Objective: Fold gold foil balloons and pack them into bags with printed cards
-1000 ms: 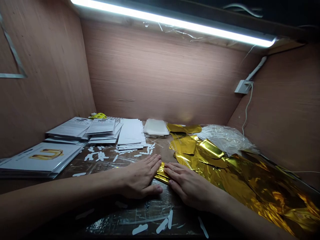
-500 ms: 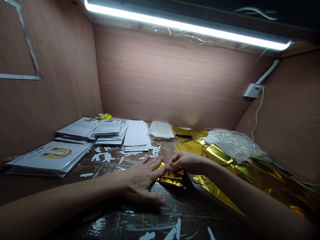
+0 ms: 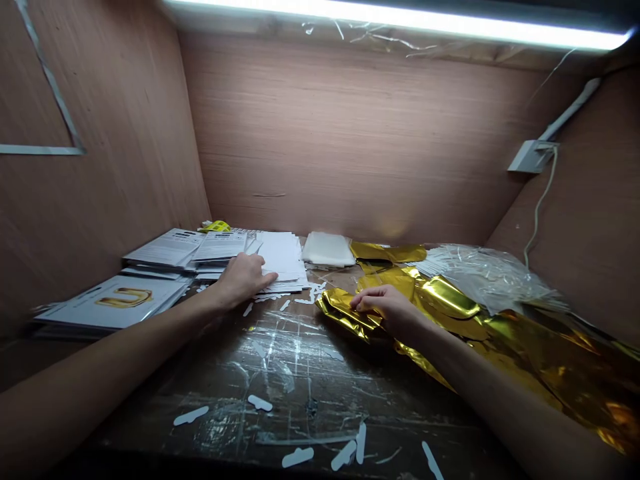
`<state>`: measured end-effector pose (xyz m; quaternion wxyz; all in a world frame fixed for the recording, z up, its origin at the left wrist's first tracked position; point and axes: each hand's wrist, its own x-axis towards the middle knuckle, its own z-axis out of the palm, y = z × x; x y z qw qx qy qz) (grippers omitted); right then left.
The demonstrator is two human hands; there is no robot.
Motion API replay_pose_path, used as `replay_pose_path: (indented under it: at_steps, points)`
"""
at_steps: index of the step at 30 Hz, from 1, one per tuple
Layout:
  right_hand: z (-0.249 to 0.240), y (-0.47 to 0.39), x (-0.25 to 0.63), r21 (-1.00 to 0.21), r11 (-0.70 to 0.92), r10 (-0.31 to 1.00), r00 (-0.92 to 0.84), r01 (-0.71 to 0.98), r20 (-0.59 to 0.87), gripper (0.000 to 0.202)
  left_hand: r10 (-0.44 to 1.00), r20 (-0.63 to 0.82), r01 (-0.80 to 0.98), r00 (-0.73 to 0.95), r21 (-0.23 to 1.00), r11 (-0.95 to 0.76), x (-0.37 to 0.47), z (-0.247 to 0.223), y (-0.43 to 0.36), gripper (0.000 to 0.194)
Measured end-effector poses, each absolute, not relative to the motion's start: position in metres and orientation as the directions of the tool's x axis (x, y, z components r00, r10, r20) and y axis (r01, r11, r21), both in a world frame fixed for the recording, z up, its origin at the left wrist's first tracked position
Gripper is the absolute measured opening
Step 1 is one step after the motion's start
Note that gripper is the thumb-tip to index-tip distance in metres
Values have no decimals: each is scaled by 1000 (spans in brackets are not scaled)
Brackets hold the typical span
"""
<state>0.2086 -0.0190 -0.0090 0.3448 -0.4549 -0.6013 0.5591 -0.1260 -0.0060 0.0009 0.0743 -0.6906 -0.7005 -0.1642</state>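
My right hand point(image 3: 393, 308) pinches a folded gold foil balloon point(image 3: 345, 313), lifted slightly off the table, its left end sticking out past my fingers. My left hand point(image 3: 244, 277) reaches to the near left corner of a stack of white cards point(image 3: 281, 257). Its thumb lies along the front of that stack, apart from the index finger; the other fingers are partly hidden behind the hand. Just left of it lie packs of printed cards point(image 3: 220, 247). More gold foil balloons point(image 3: 450, 297) spread beneath and beyond my right forearm.
Packs with a gold letter U point(image 3: 123, 297) lie at the left wall. At the back are a white sheet pile point(image 3: 327, 250) and a clear plastic bag of white strips point(image 3: 485, 270). Small white paper tabs point(image 3: 297, 457) are scattered about. A socket box point(image 3: 533, 156) hangs at right.
My left hand has left the gold foil balloon and moved up and left to the white cards. My right hand has raised the balloon slightly. The camera view has tilted down.
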Motion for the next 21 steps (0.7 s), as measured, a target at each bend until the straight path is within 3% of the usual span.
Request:
replay_pose_path:
  at_steps: [4,14,21]
  points:
    - [-13,-22,203,-988,5,939,-342,153,-48,16,952,294,982,-81,186,26,-129,3,-4,66]
    - [-19,-25,200,-970,73,937,-349,232,-14,20,922,329,892,-206,451,38,-132,4,-5,62]
    - [-20,-25,201,-965,102,935,-354,240,11,21,871,309,696,-381,716,50,-132,-5,4,66]
